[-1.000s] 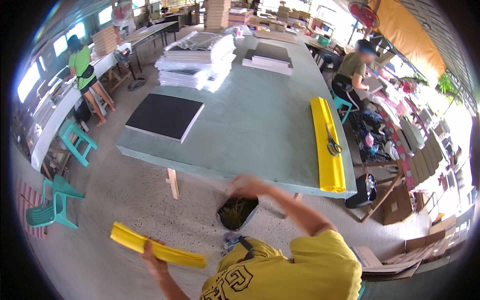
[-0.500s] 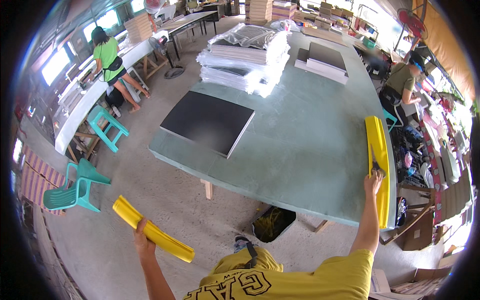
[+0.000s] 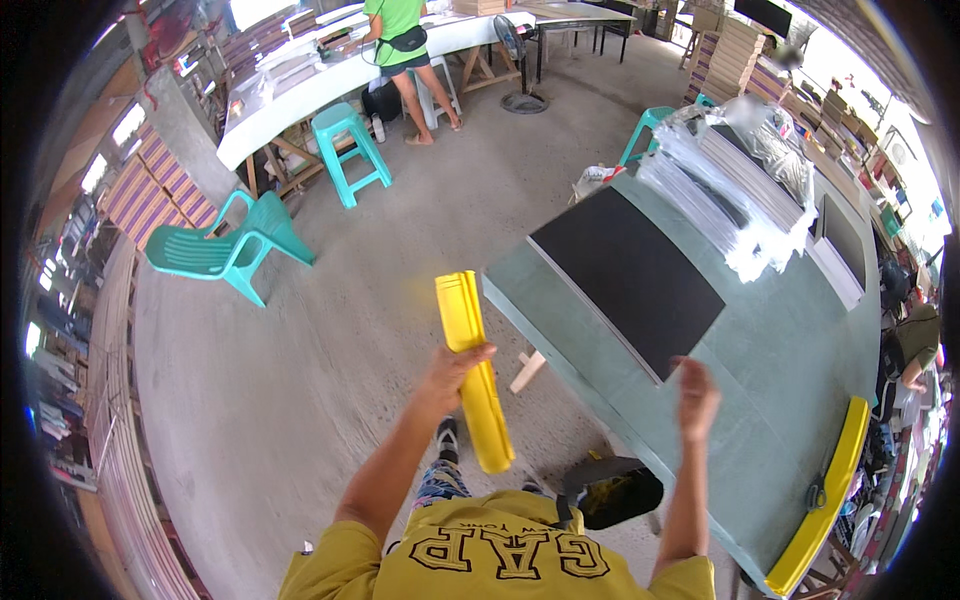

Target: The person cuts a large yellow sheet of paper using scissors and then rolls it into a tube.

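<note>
My left hand is closed around the middle of a folded yellow sheet, held tilted over the floor beside the table's near corner. My right hand, a little blurred, is above the green table, by the near corner of a flat black board. Its thumb stands apart from the loosely bent fingers, and nothing shows in it. Along the table's right edge lies a second long yellow folded strip. A pair of scissors with dark handles rests on that strip.
Plastic-wrapped stacks of boards stand farther along the table. Beneath the near edge sits a dark container. A green armchair and stool stand to the left. A person in green works at a white table.
My view and body have turned left. My right hand has let go of the scissors on the yellow strip and moved toward the black board. The left hand still holds its yellow sheet, now more upright.
</note>
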The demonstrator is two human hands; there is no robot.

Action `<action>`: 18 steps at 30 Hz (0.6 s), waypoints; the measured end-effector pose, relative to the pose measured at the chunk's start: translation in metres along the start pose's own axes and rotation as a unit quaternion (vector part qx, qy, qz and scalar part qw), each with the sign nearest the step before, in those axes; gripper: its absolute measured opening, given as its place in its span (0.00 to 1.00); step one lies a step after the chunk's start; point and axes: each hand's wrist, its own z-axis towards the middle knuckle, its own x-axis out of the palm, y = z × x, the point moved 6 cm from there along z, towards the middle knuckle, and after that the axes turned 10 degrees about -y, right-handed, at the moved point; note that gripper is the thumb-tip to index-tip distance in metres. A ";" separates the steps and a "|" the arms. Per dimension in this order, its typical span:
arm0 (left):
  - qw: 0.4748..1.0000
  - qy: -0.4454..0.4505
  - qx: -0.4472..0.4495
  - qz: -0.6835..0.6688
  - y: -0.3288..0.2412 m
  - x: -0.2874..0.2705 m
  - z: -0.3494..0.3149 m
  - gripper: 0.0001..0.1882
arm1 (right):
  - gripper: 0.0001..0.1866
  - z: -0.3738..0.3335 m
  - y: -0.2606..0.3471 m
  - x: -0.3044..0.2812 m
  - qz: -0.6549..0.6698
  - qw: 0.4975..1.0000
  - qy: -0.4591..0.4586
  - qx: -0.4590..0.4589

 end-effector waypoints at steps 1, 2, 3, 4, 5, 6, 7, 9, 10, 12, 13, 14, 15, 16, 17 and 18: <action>1.000 -0.003 -0.003 -0.007 -0.006 -0.001 0.010 0.14 | 0.11 -0.025 0.022 0.070 0.002 0.995 0.103 0.002; 1.000 -0.001 -0.008 -0.013 -0.013 -0.002 0.020 0.14 | 0.13 -0.050 0.043 0.134 0.001 0.980 0.198 0.004; 1.000 0.005 -0.010 -0.018 -0.023 0.001 0.033 0.14 | 0.21 -0.078 0.052 0.194 0.117 0.934 0.335 0.035; 1.000 0.010 0.004 -0.027 -0.032 -0.002 0.044 0.14 | 0.25 -0.101 0.077 0.245 0.154 0.929 0.336 -0.017; 1.000 -0.022 0.015 -0.007 -0.037 -0.021 0.060 0.15 | 0.27 -0.112 0.091 0.283 0.045 0.941 0.337 0.001; 0.998 -0.050 0.024 0.015 -0.042 -0.037 0.079 0.15 | 0.28 -0.115 0.100 0.306 -0.068 0.942 0.328 0.021; 0.996 -0.076 0.032 0.038 -0.048 -0.054 0.095 0.15 | 0.28 -0.120 0.101 0.326 -0.019 0.924 0.377 0.058; 0.999 -0.022 0.031 0.019 -0.071 -0.058 0.107 0.18 | 0.30 -0.112 0.107 0.354 0.080 0.879 0.454 0.124; 0.999 0.022 0.025 0.000 -0.079 -0.058 0.119 0.19 | 0.29 -0.114 0.108 0.359 0.195 0.789 0.505 0.291; 0.990 0.107 -0.008 -0.090 -0.088 -0.040 0.134 0.22 | 0.27 -0.121 0.127 0.349 0.424 0.594 0.516 0.448; 0.977 0.145 -0.034 -0.155 -0.094 -0.025 0.136 0.24 | 0.26 -0.123 0.135 0.341 0.531 0.474 0.495 0.498; 0.954 0.191 -0.073 -0.219 -0.094 -0.001 0.133 0.25 | 0.25 -0.123 0.136 0.336 0.613 0.399 0.483 0.482; 0.933 0.257 -0.109 -0.227 -0.096 0.020 0.130 0.27 | 0.26 -0.126 0.135 0.329 0.689 0.326 0.467 0.448; 0.903 0.318 -0.136 -0.254 -0.086 0.026 0.137 0.26 | 0.26 -0.132 0.132 0.328 0.687 0.353 0.442 0.457; 0.870 0.376 -0.158 -0.276 -0.080 0.031 0.142 0.25 | 0.26 -0.133 0.132 0.326 0.686 0.376 0.420 0.460; 0.873 0.375 -0.170 -0.263 -0.073 0.040 0.145 0.23 | 0.25 -0.125 0.130 0.316 0.631 0.487 0.396 0.456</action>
